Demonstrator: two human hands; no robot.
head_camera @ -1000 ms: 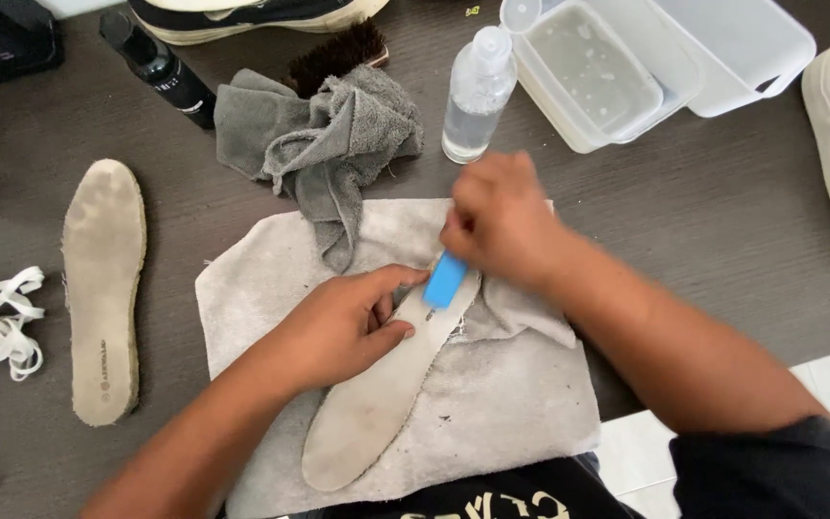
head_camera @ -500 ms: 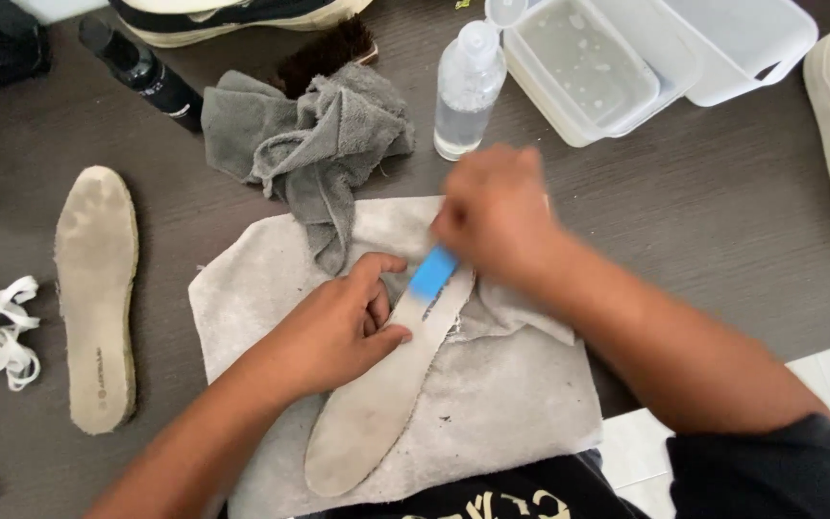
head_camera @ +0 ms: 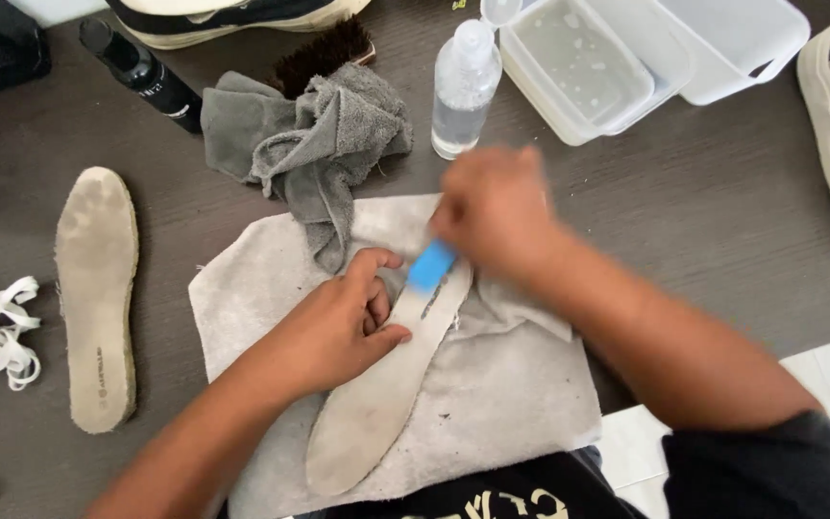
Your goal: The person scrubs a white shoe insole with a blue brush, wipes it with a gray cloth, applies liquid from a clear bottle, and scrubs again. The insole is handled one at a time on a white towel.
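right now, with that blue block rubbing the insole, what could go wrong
The left hand pins the insole only at mid-length, so the right hand rubbing the blue block could buckle its end. The clear bottle stands just beyond the right hand; a wide stroke might tip it.

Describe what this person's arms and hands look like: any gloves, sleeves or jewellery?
Both hands are bare: no gloves show on the left hand or the right hand, and no rings or watch can be made out, though the right hand is blurred. The forearms are uncovered. A dark short sleeve covers the right upper arm, part of a dark shirt with pale lettering at the bottom edge.
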